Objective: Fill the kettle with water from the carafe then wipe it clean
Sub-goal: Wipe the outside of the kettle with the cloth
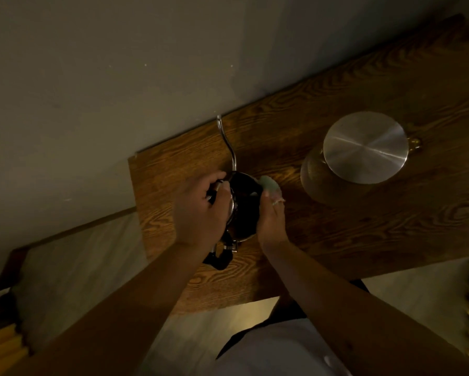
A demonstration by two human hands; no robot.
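A small steel gooseneck kettle [244,210] stands on the wooden table [336,226], its thin spout [226,139] pointing toward the wall and its black handle toward me. Its top looks open and dark inside. My left hand [201,210] is closed over the lid at the kettle's left rim. My right hand [271,213] presses a pale green cloth [271,185] against the kettle's right side. The glass carafe [358,158], capped by a round metal lid, sits on the table to the right, apart from both hands.
A plain wall [119,77] runs right behind the table's far edge. The table's left end is just left of the kettle. Yellow ribbed objects [3,343] lie at the lower left and lower right edges. The scene is dim.
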